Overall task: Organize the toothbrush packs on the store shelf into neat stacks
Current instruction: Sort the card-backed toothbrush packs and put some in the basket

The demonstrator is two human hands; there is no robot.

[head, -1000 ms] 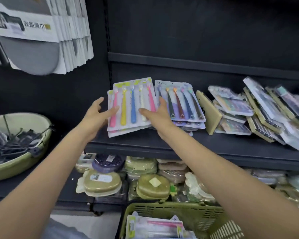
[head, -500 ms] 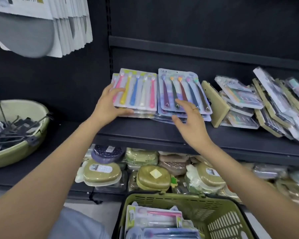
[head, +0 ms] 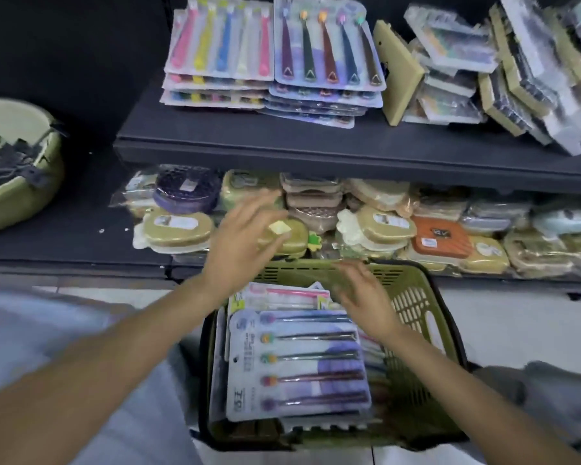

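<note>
Green plastic basket (head: 413, 303) below the shelf (head: 282, 142) holds our next toothbrush pack (head: 299, 364), topmost, flat: light, stiff card, slippery blister, so we'd pinch its edges. Left hand (head: 245, 236) and right hand (head: 366, 293) hover spread, empty.

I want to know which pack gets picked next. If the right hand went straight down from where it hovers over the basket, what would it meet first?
Probably the purple toothbrush pack topping the green basket; the right hand hovers open above its upper edge, though blur leaves depth unclear.

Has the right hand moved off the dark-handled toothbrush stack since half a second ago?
Yes. The right hand has dropped from the shelf down over the green basket.
</note>
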